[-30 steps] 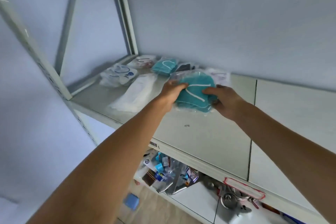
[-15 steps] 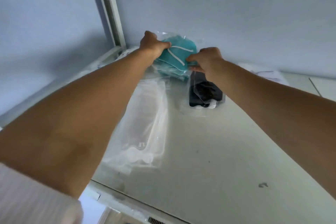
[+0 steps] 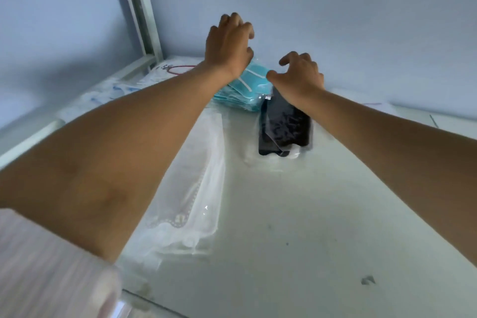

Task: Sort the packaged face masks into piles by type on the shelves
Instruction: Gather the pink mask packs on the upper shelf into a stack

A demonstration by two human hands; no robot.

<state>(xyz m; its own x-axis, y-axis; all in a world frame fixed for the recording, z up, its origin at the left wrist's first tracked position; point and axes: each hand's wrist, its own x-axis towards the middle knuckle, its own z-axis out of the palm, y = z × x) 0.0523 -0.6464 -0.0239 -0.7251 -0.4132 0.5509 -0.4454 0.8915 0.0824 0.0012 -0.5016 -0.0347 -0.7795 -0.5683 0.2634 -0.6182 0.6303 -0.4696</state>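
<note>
The left hand (image 3: 228,44) hovers above the back of the shelf (image 3: 296,214), fingers loosely curled and holding nothing; its wrist hides the far corner of the teal masks (image 3: 238,94). The right hand (image 3: 299,73) is likewise released, fingers bent like a claw, thumb tip just beside the near right edge of the teal pile, whether touching it I cannot tell.

The teal pile lies directly under and between both hands, close against the back wall, with its long axis running roughly left to right. The black masks (image 3: 284,129) lie just below the right wrist, touching the teal pile's near edge, long axis pointing from the wall toward the person. So the right hand is nearer the black pack, the left nearer the teal (a short drop either way, I judge).

The teal pile is several flat packs in clear crinkly film, slightly fanned, with white ear loops showing. The black pack is glossy and its film catches the light. Left of it, under the left forearm, the white masks (image 3: 196,188) form a long pale stack in soft clear wrap. Farther left, near the metal post (image 3: 140,8), more pale packs (image 3: 113,90) lie blurred, one with a red loop (image 3: 180,70).
</note>
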